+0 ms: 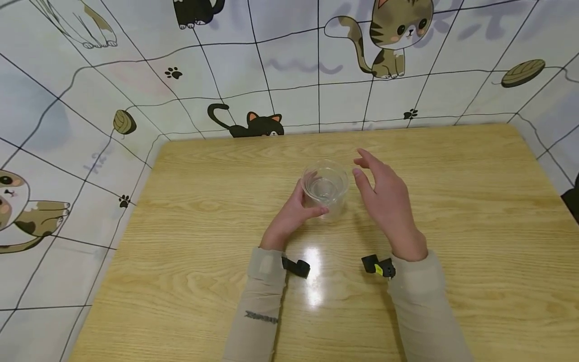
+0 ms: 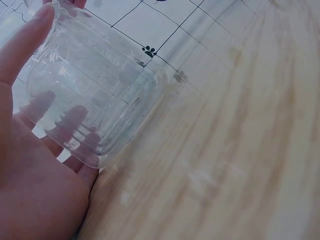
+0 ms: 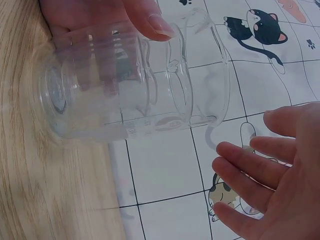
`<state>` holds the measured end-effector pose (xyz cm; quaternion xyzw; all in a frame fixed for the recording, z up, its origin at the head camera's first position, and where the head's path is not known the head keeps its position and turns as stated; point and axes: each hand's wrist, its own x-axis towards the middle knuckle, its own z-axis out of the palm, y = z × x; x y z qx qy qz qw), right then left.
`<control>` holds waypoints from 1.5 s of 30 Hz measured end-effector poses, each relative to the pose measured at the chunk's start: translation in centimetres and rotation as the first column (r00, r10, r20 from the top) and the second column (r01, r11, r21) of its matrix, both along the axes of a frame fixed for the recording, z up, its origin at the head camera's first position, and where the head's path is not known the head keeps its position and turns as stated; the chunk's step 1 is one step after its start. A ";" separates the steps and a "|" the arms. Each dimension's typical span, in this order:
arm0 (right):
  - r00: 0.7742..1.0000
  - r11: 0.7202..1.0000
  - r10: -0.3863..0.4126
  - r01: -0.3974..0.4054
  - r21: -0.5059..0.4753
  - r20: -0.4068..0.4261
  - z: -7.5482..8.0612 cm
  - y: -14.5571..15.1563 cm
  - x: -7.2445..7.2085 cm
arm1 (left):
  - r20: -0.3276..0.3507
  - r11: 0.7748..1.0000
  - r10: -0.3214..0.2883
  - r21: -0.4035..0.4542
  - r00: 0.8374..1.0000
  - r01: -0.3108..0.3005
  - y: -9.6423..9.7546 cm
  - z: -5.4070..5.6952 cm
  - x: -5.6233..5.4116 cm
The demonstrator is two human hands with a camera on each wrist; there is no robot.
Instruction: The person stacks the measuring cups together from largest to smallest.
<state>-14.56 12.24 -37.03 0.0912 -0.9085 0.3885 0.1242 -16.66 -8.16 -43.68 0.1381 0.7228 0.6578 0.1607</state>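
Note:
A clear see-through jar (image 1: 332, 196) stands upright near the middle of the wooden table (image 1: 203, 226). My left hand (image 1: 289, 216) grips it from the left, the thumb across its near side and the fingers wrapped behind. Through the jar's wall (image 2: 95, 85) those fingers show in the left wrist view. Its wide round mouth faces up, with no lid on it. To the right of the jar, my right hand (image 1: 386, 201) is raised with relaxed fingers, holding nothing. A small gap separates its fingertips (image 3: 225, 150) from the jar's rim in the right wrist view.
Behind and beside the table, a white covering (image 1: 294, 70) with black grid lines and cartoon cats rises at the edges. A black object (image 1: 573, 198) shows at the far right. Dark camera mounts (image 1: 296, 267) sit at both cuffs.

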 end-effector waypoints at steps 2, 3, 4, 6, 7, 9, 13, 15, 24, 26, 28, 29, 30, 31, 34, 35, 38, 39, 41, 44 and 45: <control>1.000 1.000 -0.002 0.002 0.007 0.002 0.0 0.0 0.0 | -0.010 1.000 0.007 -0.001 1.000 -0.007 0.0 -0.7 -0.4; 1.000 1.000 -0.002 0.002 0.011 0.004 0.1 0.0 -0.1 | -0.010 1.000 0.006 -0.003 1.000 -0.006 0.0 -0.7 -0.4; 1.000 1.000 -0.003 0.003 0.015 0.006 0.1 0.1 -0.1 | -0.010 1.000 0.005 -0.001 1.000 -0.005 0.1 -0.7 -0.5; 1.000 1.000 -0.004 0.003 0.020 0.012 0.2 0.1 -0.1 | -0.011 1.000 0.002 0.001 1.000 -0.002 0.3 -0.7 -0.6; 1.000 1.000 -0.004 0.003 0.024 0.017 0.2 0.2 -0.1 | -0.015 1.000 0.000 0.003 1.000 0.000 0.3 -0.6 -0.6; 1.000 1.000 0.000 -0.001 0.031 0.031 0.1 0.2 -0.1 | -0.007 1.000 -0.011 0.000 1.000 0.011 0.5 0.1 -0.3; 0.999 0.999 0.013 -0.014 0.031 0.052 -0.2 0.1 0.0 | -0.010 1.000 -0.015 -0.024 1.000 0.015 0.3 0.0 -0.2; 0.999 0.999 0.016 -0.018 0.027 0.048 -0.3 0.0 0.1 | -0.014 0.999 -0.017 -0.029 1.000 0.016 0.2 -0.1 -0.2; 0.998 0.999 0.025 -0.026 0.022 0.049 -0.4 -0.2 -0.5 | -0.034 0.992 -0.050 0.116 0.998 0.053 -0.5 -0.4 -0.5; 0.999 0.999 0.025 -0.026 0.029 0.048 -0.4 -0.2 -0.6 | -0.041 0.991 -0.052 0.121 0.998 0.057 -0.5 -0.4 -0.6; 0.999 0.999 0.026 -0.027 0.033 0.046 -0.5 -0.2 -0.6 | -0.041 0.992 -0.056 0.107 0.998 0.060 -0.6 -0.3 -0.5; 0.999 0.999 0.027 -0.029 0.035 0.045 -0.6 -0.2 -0.6 | -0.040 0.993 -0.058 0.100 0.997 0.062 -0.6 -0.4 -0.5; 0.999 0.999 0.028 -0.029 0.037 0.045 -0.6 -0.2 -0.6 | -0.037 0.994 -0.059 0.093 0.998 0.062 -0.7 -0.4 -0.4; 0.999 0.999 0.029 -0.031 0.040 0.046 -0.6 -0.2 -0.6 | -0.033 0.994 -0.060 0.090 0.998 0.063 -0.8 -0.4 -0.3; 0.999 0.999 0.027 -0.029 0.039 0.047 -0.4 -0.2 -0.6 | -0.026 0.993 -0.064 0.094 0.998 0.066 -1.2 -0.3 -0.3; 0.999 0.999 0.025 -0.027 0.038 0.047 -0.4 -0.2 -0.6 | -0.028 0.993 -0.065 0.098 0.998 0.067 -1.3 -0.3 -0.3; 0.998 0.999 0.021 -0.023 0.032 0.057 -0.2 0.0 -0.6 | -0.027 0.991 -0.064 0.114 0.998 0.067 -1.4 -0.2 -0.3; 0.998 0.999 0.020 -0.022 0.029 0.062 -0.1 0.2 -0.7 | -0.022 0.991 -0.061 0.116 0.998 0.064 -1.4 -0.2 -0.3; 0.997 0.999 0.010 -0.013 0.030 0.077 -0.2 0.5 -0.7 | -0.017 0.991 -0.053 0.120 0.998 0.055 -1.3 -0.1 -0.3; 0.996 0.999 -0.010 0.005 0.049 0.093 -0.3 1.0 -0.9 | -0.015 0.991 -0.014 0.135 1.000 0.016 -1.2 -0.1 -0.3; 0.995 0.998 -0.011 0.005 0.060 0.095 -0.4 1.1 -0.9 | -0.016 0.992 0.009 0.126 1.000 -0.007 -1.2 -0.1 -0.4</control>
